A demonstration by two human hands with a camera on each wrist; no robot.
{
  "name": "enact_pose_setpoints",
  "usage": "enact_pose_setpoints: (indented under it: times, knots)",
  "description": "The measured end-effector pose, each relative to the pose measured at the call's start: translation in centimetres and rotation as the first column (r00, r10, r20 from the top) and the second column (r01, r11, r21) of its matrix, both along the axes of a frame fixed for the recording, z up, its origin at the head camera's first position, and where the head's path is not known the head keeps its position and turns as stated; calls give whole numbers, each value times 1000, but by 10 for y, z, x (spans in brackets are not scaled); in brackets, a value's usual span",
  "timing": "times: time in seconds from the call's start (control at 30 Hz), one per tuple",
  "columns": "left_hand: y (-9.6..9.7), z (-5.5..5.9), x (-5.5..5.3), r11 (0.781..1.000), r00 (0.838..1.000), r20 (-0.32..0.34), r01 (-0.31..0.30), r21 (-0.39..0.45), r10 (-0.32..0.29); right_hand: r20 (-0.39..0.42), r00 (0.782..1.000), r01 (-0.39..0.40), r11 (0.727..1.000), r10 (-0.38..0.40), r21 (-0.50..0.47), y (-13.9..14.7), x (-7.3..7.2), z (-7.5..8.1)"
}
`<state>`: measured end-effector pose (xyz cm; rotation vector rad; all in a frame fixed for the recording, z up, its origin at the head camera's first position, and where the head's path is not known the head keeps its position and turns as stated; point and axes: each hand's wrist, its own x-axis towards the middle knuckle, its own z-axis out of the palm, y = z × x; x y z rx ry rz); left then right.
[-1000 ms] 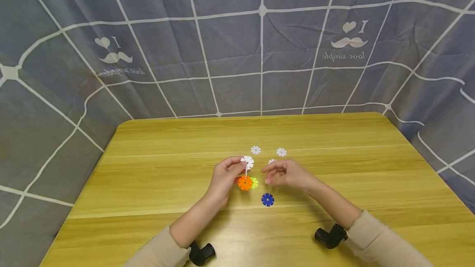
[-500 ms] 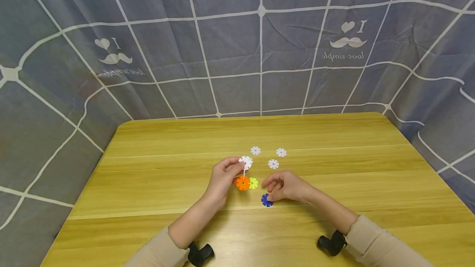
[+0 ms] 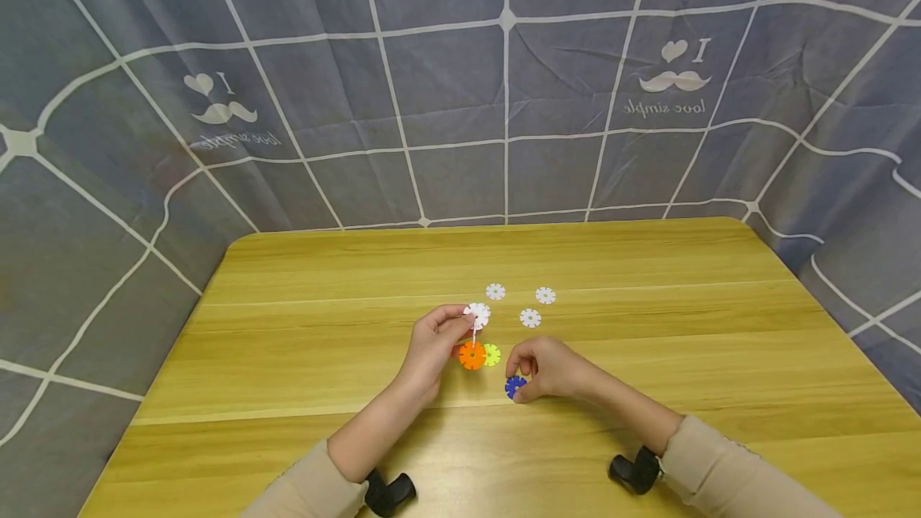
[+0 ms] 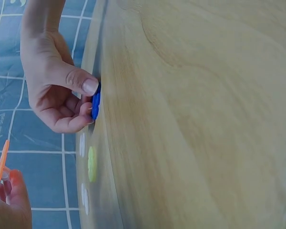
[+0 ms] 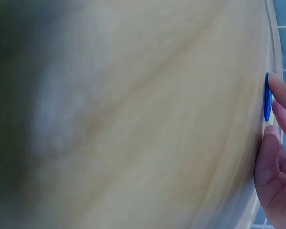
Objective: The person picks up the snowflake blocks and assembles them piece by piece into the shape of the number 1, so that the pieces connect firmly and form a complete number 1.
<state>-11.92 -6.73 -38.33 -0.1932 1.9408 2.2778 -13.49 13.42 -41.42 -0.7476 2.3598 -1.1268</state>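
My left hand (image 3: 429,354) pinches a joined group of notched plastic discs. A white disc (image 3: 478,312) faces up at the thumb, an edge-on white piece runs below it, and an orange disc (image 3: 472,356) hangs at the bottom. Thumb and fingers of my right hand (image 3: 557,370) grip a blue notched disc (image 3: 514,387) by its opposite edges, close over the table. The left wrist view has this blue disc (image 4: 96,102) edge-on between thumb and fingertips. Partly behind the orange disc lies a yellow-green disc (image 3: 493,355).
Loose white discs lie on the wooden table (image 3: 324,390) beyond the hands: one at the back (image 3: 496,292), one farther right (image 3: 545,296) and a nearer one (image 3: 530,318). Black wrist mounts (image 3: 389,494) sit by both sleeves. A grey-blue curtain (image 3: 446,102) surrounds the table.
My right hand has come down and nearer to me, from beside the white discs to the blue disc, and now grips it. The left hand holds its group almost still.
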Motion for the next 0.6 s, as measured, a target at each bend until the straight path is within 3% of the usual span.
enact_pose_setpoints:
  times: [0.33,0.6]
  knots:
    - [2,-2,0,1000,1000,2,4,-1,-4,-41,999,1,999,1,36,-2,1,-1]
    - [4,-2,0,1000,1000,7,2,5,-2,-125,989,-56,987,75,151,-6,1,6]
